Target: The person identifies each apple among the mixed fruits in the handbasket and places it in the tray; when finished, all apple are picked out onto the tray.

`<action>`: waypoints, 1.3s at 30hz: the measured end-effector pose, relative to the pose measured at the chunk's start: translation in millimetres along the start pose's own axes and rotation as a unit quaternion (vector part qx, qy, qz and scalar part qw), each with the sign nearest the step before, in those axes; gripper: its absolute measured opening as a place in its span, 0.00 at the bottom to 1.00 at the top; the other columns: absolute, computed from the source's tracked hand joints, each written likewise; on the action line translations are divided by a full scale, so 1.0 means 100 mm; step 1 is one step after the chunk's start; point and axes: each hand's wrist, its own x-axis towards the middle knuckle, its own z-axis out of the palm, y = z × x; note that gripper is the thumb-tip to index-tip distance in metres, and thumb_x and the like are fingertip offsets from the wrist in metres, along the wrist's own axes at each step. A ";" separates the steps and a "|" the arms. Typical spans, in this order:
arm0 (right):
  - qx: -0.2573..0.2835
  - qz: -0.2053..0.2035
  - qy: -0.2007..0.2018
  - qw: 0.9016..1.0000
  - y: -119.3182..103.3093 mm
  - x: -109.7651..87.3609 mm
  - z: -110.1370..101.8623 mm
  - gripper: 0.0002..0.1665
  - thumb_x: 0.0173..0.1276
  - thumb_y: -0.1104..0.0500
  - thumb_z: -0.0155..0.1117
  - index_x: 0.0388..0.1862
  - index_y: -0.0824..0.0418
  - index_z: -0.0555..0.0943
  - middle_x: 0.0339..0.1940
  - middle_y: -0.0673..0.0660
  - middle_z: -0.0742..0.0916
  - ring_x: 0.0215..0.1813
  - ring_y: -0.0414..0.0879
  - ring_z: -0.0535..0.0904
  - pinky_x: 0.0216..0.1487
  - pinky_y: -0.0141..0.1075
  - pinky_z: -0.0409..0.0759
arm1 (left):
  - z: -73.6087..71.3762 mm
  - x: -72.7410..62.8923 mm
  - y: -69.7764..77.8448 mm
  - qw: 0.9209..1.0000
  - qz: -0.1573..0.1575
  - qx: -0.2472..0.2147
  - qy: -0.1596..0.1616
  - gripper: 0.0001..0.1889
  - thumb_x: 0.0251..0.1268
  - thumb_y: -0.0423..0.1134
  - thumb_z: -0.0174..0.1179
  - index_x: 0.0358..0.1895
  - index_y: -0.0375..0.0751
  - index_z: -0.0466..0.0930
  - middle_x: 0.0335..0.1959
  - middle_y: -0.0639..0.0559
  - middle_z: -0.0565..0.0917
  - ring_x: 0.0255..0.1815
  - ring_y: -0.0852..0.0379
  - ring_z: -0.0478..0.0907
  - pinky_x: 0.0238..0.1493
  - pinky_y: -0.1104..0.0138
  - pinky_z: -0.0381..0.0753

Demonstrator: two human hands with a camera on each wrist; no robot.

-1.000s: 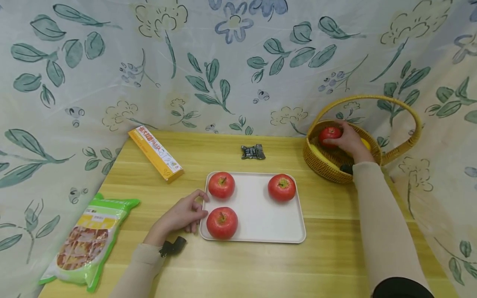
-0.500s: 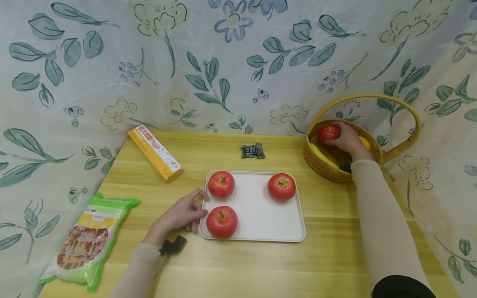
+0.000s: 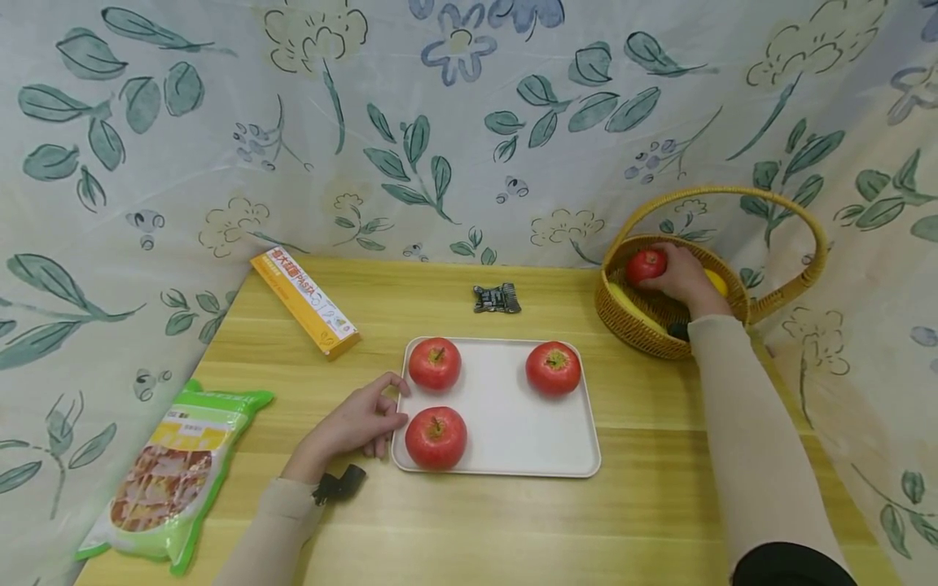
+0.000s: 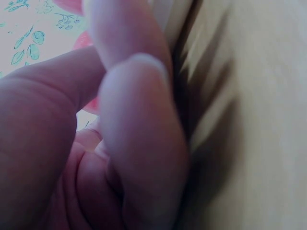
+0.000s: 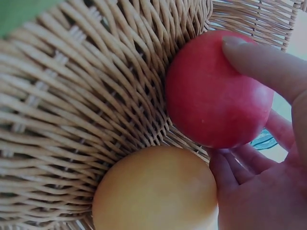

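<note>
My right hand (image 3: 683, 277) reaches into a wicker basket (image 3: 643, 335) and grips a red apple (image 3: 646, 266). In the right wrist view the thumb lies over the apple (image 5: 216, 91), with fingers curled round its far side. A smooth yellow fruit (image 5: 156, 189) sits right beside those fingers. My left hand (image 3: 359, 417) rests at the left edge of a white tray (image 3: 506, 448), its fingers loosely bent and holding nothing. On the tray are three red apples: one at back left (image 3: 436, 364), one at front left (image 3: 436, 438), one at back right (image 3: 553, 369).
A long yellow curved thing (image 3: 636, 308) lies along the basket's left inside wall. The tall basket handle (image 3: 721, 191) arches above. Behind the tray lies a small black wrapped packet (image 3: 496, 298). An orange pasta box (image 3: 306, 303) and a green-edged food bag (image 3: 176, 472) lie to the left.
My right hand and the apple in it shift very slightly within the basket. The left hand, the tray and its apples stay in place.
</note>
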 end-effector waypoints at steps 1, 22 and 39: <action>-0.004 0.001 -0.001 1.000 0.00 -0.01 0.00 0.51 0.72 0.54 0.72 0.83 0.67 0.56 0.76 0.83 0.62 0.75 0.78 0.60 0.78 0.73 0.59 | 0.00 0.00 0.00 1.000 0.000 0.000 0.000 0.20 0.75 0.38 0.65 0.63 0.47 0.69 0.26 0.48 0.82 0.14 0.56 0.79 0.17 0.66 0.79; 0.022 -0.004 0.005 1.000 -0.06 -0.17 -0.13 0.55 0.70 0.48 0.73 0.82 0.71 0.53 0.73 0.80 0.70 0.71 0.75 0.68 0.74 0.71 0.67 | 0.03 0.00 0.01 1.000 0.007 0.005 -0.005 0.19 0.75 0.37 0.64 0.63 0.46 0.69 0.27 0.49 0.82 0.14 0.57 0.79 0.17 0.68 0.78; 0.075 -0.025 0.035 0.996 -0.40 -0.47 -0.44 0.60 0.72 0.42 0.72 0.86 0.65 0.48 0.81 0.78 0.62 0.74 0.76 0.66 0.73 0.75 0.68 | 0.01 -0.01 0.01 1.000 0.005 0.005 -0.003 0.20 0.76 0.37 0.64 0.64 0.46 0.68 0.27 0.49 0.82 0.15 0.57 0.79 0.17 0.68 0.79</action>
